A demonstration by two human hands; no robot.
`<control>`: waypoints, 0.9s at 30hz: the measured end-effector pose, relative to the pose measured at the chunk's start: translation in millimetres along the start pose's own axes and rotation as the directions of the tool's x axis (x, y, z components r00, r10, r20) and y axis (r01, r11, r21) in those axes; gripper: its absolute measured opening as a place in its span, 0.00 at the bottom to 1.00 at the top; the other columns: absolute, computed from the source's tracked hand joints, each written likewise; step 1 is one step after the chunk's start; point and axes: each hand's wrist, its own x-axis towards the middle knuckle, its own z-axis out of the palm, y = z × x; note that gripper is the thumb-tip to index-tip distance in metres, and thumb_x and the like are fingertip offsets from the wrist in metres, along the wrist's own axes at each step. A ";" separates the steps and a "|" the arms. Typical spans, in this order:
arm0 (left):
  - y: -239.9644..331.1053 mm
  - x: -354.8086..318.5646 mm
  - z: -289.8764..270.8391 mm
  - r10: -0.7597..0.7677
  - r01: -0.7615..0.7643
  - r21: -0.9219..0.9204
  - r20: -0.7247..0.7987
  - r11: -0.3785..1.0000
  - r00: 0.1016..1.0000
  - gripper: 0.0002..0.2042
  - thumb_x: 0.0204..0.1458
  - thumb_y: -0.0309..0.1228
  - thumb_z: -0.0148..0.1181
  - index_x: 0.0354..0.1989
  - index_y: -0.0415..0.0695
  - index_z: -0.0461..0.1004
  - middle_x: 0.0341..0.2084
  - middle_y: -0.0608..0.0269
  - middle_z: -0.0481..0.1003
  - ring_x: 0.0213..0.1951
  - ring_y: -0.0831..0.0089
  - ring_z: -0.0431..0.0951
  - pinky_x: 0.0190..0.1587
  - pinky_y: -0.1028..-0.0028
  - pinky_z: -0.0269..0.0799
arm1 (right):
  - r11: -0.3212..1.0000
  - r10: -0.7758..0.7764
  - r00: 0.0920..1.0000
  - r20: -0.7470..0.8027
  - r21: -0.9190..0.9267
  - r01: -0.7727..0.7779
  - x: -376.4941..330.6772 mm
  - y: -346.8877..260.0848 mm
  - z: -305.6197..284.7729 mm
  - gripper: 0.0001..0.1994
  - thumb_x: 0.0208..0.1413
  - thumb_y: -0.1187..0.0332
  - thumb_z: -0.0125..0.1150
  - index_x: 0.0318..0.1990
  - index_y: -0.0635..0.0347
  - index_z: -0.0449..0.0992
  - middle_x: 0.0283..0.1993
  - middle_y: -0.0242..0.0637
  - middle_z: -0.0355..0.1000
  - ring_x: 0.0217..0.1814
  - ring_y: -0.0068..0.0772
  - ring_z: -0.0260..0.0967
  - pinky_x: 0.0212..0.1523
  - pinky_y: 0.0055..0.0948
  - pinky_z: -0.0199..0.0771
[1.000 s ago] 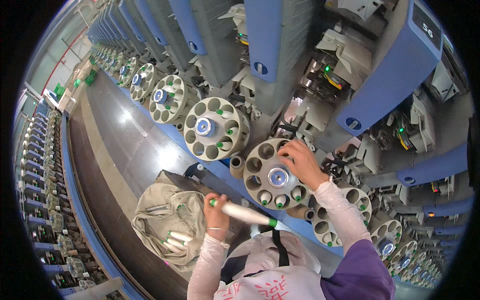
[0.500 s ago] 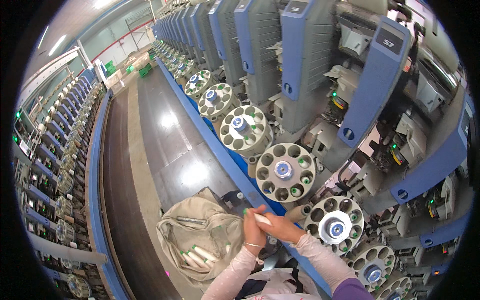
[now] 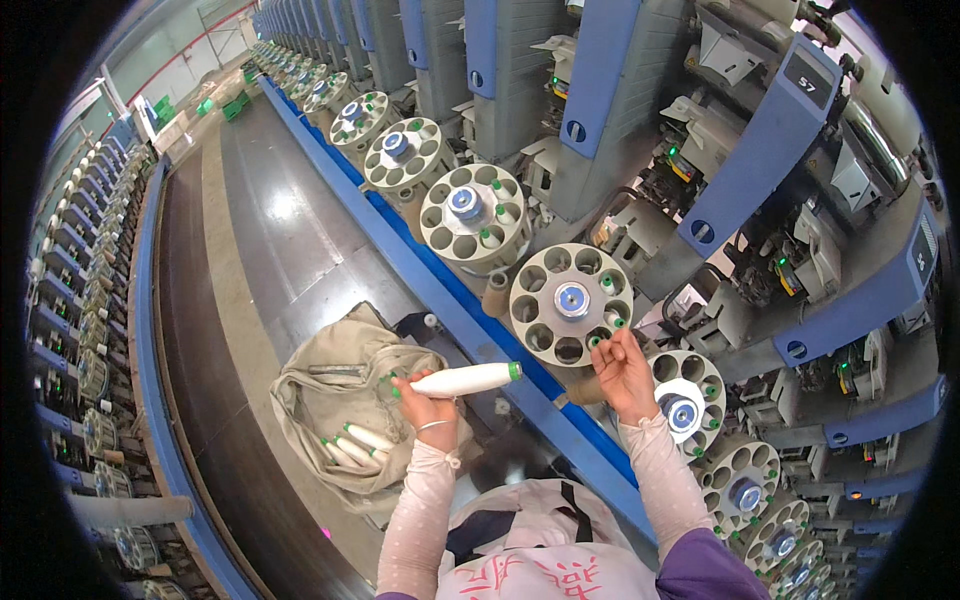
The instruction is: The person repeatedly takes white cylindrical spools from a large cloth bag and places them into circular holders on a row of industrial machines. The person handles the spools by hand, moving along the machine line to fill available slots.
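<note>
A full white yarn bobbin (image 3: 468, 380) with green ends lies slanted in my left hand (image 3: 430, 408), which is closed round its left part. It is above the edge of an open beige cloth bag (image 3: 300, 410). Several more white bobbins (image 3: 358, 448) lie inside that bag. On the right, my right hand (image 3: 627, 382) is raised with its fingers drawn together beside the near rim of a round bobbin magazine (image 3: 572, 300). What those fingers pinch, if anything, is too fine to see. A few green-tipped bobbins stand in the magazine's pockets.
A blue rail (image 3: 592, 436) runs between me and a long row of round magazines, one of them with a white hub (image 3: 682, 412) close to my right forearm. Blue and grey machine columns (image 3: 765, 140) rise behind. At far left stands another machine row (image 3: 95, 300).
My hands, together at the bobbin before, are now apart. My left hand has moved left with the bobbin, now pointing right; my right hand has gone right and up to the magazine.
</note>
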 end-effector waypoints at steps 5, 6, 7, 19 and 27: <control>-30.7 4.5 0.9 -0.027 0.026 -0.039 -0.024 0.999 0.999 0.21 0.67 0.52 0.46 0.34 0.45 0.66 0.32 0.62 0.72 0.38 0.65 0.74 0.48 0.59 0.73 | 0.732 0.401 0.909 -0.114 -0.557 -0.393 21.4 38.3 21.4 0.23 0.69 0.52 0.52 0.63 0.55 0.69 0.57 0.33 0.73 0.58 0.30 0.70 0.62 0.34 0.63; -40.6 3.1 3.6 -0.019 0.017 -0.042 -0.047 0.999 0.999 0.21 0.67 0.52 0.47 0.34 0.45 0.66 0.32 0.62 0.72 0.38 0.65 0.74 0.48 0.59 0.73 | 0.725 0.417 0.908 -0.037 -0.589 -0.357 19.5 54.1 21.4 0.23 0.69 0.54 0.52 0.61 0.64 0.69 0.55 0.36 0.75 0.58 0.31 0.71 0.60 0.33 0.67; -45.6 0.3 6.9 -0.030 0.026 -0.054 -0.079 0.998 0.996 0.20 0.67 0.51 0.47 0.34 0.45 0.66 0.32 0.62 0.72 0.38 0.65 0.74 0.49 0.59 0.73 | 0.713 0.447 0.894 0.019 -0.611 -0.344 25.5 66.6 22.8 0.23 0.69 0.55 0.53 0.58 0.67 0.70 0.51 0.39 0.76 0.55 0.31 0.74 0.57 0.32 0.70; -84.4 -42.0 79.3 -0.052 0.036 0.197 0.077 0.980 0.996 0.10 0.64 0.34 0.54 0.47 0.50 0.61 0.42 0.62 0.69 0.47 0.64 0.72 0.47 0.52 0.74 | -0.028 -0.175 0.651 0.738 -0.665 0.746 78.4 25.8 27.2 0.06 0.52 0.65 0.68 0.36 0.54 0.84 0.37 0.30 0.76 0.46 0.35 0.71 0.50 0.36 0.62; -149.5 -62.5 57.7 0.018 -0.489 0.644 0.594 0.588 0.804 0.14 0.62 0.27 0.58 0.51 0.49 0.60 0.46 0.57 0.68 0.49 0.70 0.69 0.57 0.67 0.66 | 0.583 0.115 0.984 0.139 -0.811 0.046 89.7 13.7 -29.8 0.06 0.60 0.68 0.64 0.33 0.60 0.78 0.37 0.33 0.77 0.40 0.35 0.73 0.46 0.34 0.73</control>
